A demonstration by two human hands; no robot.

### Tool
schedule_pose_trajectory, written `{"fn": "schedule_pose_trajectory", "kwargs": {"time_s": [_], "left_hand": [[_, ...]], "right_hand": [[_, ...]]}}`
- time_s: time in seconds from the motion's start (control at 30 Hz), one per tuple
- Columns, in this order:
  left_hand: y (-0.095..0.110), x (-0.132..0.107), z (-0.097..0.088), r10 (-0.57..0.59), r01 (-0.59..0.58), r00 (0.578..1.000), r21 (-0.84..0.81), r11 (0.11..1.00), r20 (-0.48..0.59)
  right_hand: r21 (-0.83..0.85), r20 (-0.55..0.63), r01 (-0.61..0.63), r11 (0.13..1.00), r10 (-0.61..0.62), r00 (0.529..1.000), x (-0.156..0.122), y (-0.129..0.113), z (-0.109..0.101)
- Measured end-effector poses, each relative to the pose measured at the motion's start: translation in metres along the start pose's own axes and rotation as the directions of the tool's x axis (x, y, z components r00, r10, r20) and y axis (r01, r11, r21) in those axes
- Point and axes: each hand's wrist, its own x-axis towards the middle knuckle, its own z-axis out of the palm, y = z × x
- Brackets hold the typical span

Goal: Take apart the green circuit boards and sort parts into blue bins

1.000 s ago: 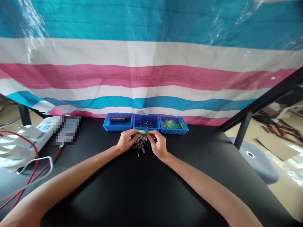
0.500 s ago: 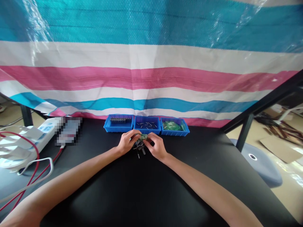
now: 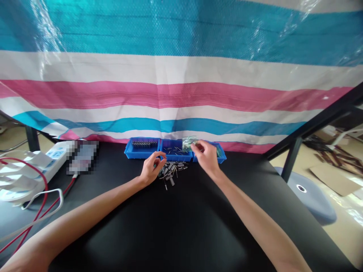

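My right hand point(image 3: 208, 156) pinches a small clear and green plastic bag point(image 3: 189, 143), held up over the join between the middle and right bins. Beside a loose pile of small metal parts point(image 3: 170, 170), thin pins and short grey cylinders, rests my left hand point(image 3: 152, 169). Its fingers are curved with a gap to the thumb, and I see nothing in them. Behind the pile stand three blue bins: a left bin point(image 3: 141, 154) with a row of dark metal cylinders, a middle bin point(image 3: 176, 157) with thin pins, and a right bin point(image 3: 223, 158) with green plastic bags, partly hidden by my right hand.
A white power strip point(image 3: 51, 160) with plugs and red and white cables point(image 3: 44, 185) lies on the left of the black table point(image 3: 159, 230). Near it is a blurred-out device point(image 3: 82, 156). A striped plastic sheet point(image 3: 176, 94) hangs behind; a grey stool point(image 3: 309, 200) stands at right.
My right hand has moved right and up, carrying the plastic bag away from my left hand. The left hand has let go of it and stays by the pile, which now shows more fully.
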Motion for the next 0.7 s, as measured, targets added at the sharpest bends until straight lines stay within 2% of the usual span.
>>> {"fn": "schedule_pose_trajectory", "kwargs": {"time_s": [0.07,0.2,0.23,0.3,0.4,0.5,0.57,0.6,0.67,0.7], "left_hand": [[-0.001,-0.001,0.0,0.014,-0.013,1.0,0.017,1.0,-0.017],[-0.004,-0.001,0.001,0.024,-0.024,0.999,0.016,1.0,-0.031],[-0.004,-0.001,0.001,0.025,-0.025,0.999,0.014,1.0,-0.025],[-0.004,-0.001,0.0,0.028,-0.028,0.999,0.014,1.0,-0.016],[-0.002,-0.001,0.0,0.034,-0.034,0.999,0.017,0.999,-0.011],[-0.002,-0.001,0.0,0.031,-0.03,0.999,0.015,0.999,-0.015],[-0.002,-0.001,0.0,0.023,-0.022,1.0,0.011,1.0,-0.02],[-0.002,-0.001,0.0,0.019,-0.019,1.0,0.009,1.0,-0.022],[-0.002,-0.002,0.0,0.015,-0.015,0.999,0.004,1.0,-0.028],[-0.002,-0.001,0.0,0.014,-0.014,0.999,0.003,1.0,-0.03]], "right_hand": [[-0.158,-0.026,-0.058,0.986,0.055,0.998,0.016,0.013,-0.016],[-0.386,0.129,-0.157,0.909,0.222,0.966,0.032,0.04,-0.029],[-0.439,0.134,-0.168,0.883,0.249,0.959,0.033,0.045,-0.028],[-0.547,0.136,-0.143,0.825,0.256,0.957,0.032,0.053,-0.025],[-0.645,0.203,-0.016,0.764,0.192,0.96,0.029,0.058,-0.019],[-0.648,0.212,0.057,0.759,0.108,0.971,0.026,0.05,-0.017],[-0.609,0.147,0.063,0.791,0.035,0.989,0.023,0.038,-0.016],[-0.559,0.152,0.096,0.824,-0.012,0.988,0.02,0.031,-0.015],[-0.39,0.307,0.211,0.896,-0.09,0.948,0.011,0.015,-0.01],[-0.286,0.43,0.264,0.921,-0.123,0.894,0.005,0.008,-0.005]]}}
